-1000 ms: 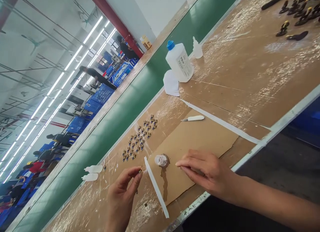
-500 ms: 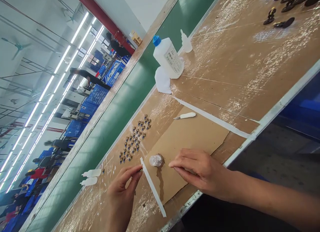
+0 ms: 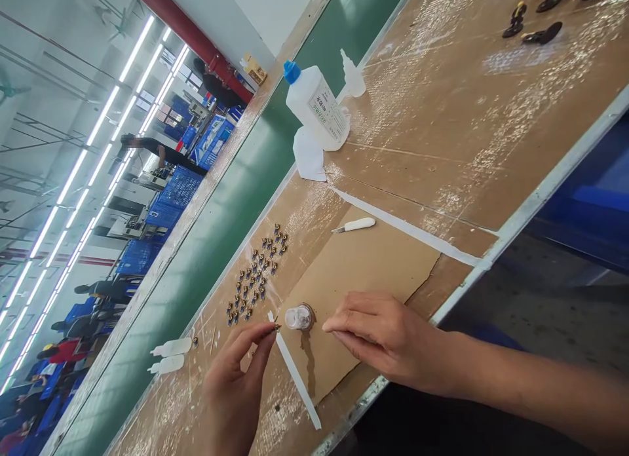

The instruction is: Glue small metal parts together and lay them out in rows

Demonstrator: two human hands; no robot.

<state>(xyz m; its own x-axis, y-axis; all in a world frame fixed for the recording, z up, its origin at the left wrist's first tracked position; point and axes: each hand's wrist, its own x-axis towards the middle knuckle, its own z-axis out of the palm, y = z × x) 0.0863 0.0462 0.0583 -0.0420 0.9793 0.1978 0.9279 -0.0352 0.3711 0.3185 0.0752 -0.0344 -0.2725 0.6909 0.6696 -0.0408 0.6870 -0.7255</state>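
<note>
My left hand [image 3: 240, 371] is closed in a pinch on a small dark figurine piece [image 3: 277, 325], of which only a little shows at the fingertips. Opposite it, my right hand [image 3: 378, 331] has thumb and fingers pressed together above the cardboard sheet [image 3: 366, 266]; whatever they hold, if anything, is hidden. Between the two hands stands a small clear cup [image 3: 299, 318] on a dark wet ring, and a brown streak runs from it over the cardboard. Beyond my left hand, several tiny blue-and-gold figurines [image 3: 254, 270] stand in rows.
A white-handled knife [image 3: 360, 225] lies on the cardboard. Behind are a large blue-capped glue bottle [image 3: 319, 109] and a small nozzle bottle [image 3: 352, 79]. Two white squeeze bottles [image 3: 170, 356] lie at left. Dark figures [image 3: 540, 33] stand far right. Co-workers sit beyond the green partition.
The camera view has shifted slightly, moving the scene left in the picture. A bit more of the small piece now shows at my left fingertips. My right hand keeps its closed shape.
</note>
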